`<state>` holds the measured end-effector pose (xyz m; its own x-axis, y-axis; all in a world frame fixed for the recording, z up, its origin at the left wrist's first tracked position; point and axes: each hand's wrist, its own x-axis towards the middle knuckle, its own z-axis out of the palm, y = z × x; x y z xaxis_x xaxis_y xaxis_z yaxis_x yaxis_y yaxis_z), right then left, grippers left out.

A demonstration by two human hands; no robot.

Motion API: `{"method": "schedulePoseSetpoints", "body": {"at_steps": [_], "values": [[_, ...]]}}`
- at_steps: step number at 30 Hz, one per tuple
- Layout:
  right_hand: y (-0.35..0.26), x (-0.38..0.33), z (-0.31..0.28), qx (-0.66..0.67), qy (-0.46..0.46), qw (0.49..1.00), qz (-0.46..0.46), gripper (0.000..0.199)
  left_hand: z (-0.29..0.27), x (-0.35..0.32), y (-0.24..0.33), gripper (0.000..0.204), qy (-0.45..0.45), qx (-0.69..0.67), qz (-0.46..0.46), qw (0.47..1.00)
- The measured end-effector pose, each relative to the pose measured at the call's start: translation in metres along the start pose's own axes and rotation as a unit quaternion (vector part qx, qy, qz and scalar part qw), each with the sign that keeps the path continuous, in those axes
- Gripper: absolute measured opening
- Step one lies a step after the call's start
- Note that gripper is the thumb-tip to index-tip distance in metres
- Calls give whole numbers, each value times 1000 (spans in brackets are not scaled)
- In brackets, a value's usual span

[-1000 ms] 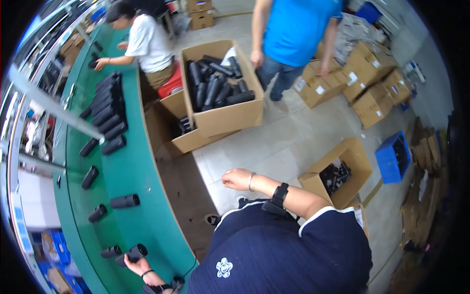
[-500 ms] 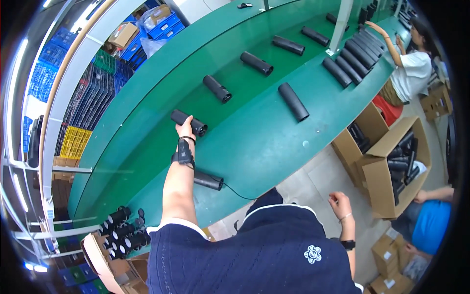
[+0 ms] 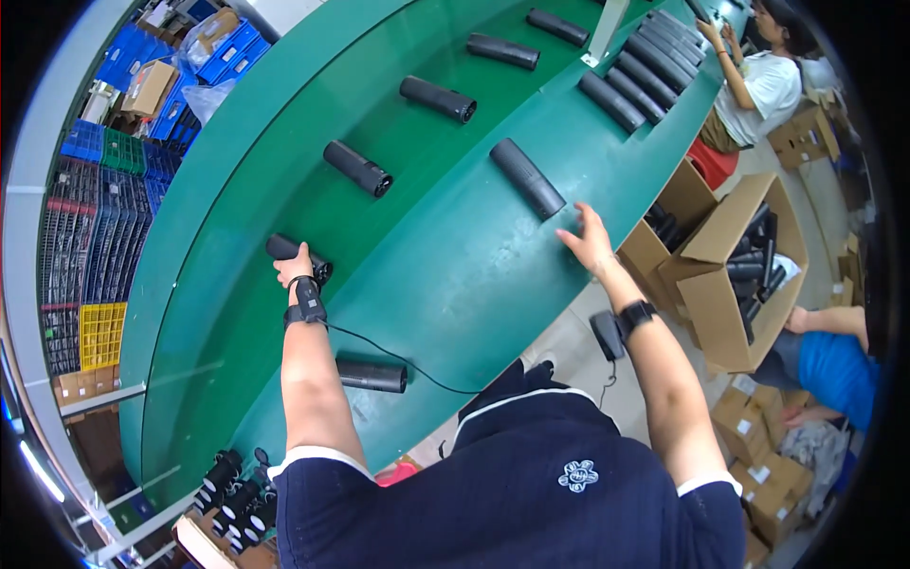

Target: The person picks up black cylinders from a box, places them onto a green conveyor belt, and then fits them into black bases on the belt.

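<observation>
My left hand [image 3: 294,266] is closed round a black tube [image 3: 281,247] on the far green belt, its fingers partly hidden by the hand's back. My right hand [image 3: 590,240], fingers apart and holding nothing, hovers beside the near end of another black tube [image 3: 528,178] that lies slantwise on the green table. By my left forearm lies one more black tube [image 3: 372,376], with a thin cable passing close to it. Several similar tubes, among them a black tube [image 3: 357,169], are spaced out along the belt [image 3: 379,220].
Black tubes [image 3: 641,87] lie in a row at the far right, near a seated person [image 3: 764,95]. Cardboard boxes [image 3: 711,313] of black parts stand right of the table, beside a person in blue [image 3: 834,370]. Dark cylindrical parts [image 3: 242,507] stand at the lower left.
My right hand has risen from beside my body to the tube on the table. The view has shifted; my left hand still grips its tube. The seated person's arm has moved.
</observation>
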<state>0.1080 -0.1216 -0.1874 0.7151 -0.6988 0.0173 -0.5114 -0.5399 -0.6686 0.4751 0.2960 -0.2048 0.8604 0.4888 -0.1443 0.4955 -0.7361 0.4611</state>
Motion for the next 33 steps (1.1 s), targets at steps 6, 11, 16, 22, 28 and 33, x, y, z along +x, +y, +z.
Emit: {"method": "schedulePoseSetpoints", "body": {"at_steps": [6, 11, 16, 22, 28, 33], "values": [[-7, 23, 30, 14, 0, 999, 45, 66, -7, -87, 27, 62, -8, -136, 265, 955], [-58, -34, 3, 226, -30, 974, -11, 61, -9, -274, 50, 38, -590, -452, -57, 666], [-84, -98, -46, -6, -19, 942, -336, 58, 9, -349, 61, 47, -634, -597, -232, 434], [-71, -150, -85, 564, -155, 806, 93, 62, -16, -390, 59, 36, -722, -574, -182, 341], [-63, -186, -93, 517, -28, 855, 28, 59, -28, -432, 52, 38, -755, -537, -113, 360], [-49, -208, -108, 375, 44, 925, -46, 62, -31, -460, 31, 36, -741, -480, -85, 462]]}}
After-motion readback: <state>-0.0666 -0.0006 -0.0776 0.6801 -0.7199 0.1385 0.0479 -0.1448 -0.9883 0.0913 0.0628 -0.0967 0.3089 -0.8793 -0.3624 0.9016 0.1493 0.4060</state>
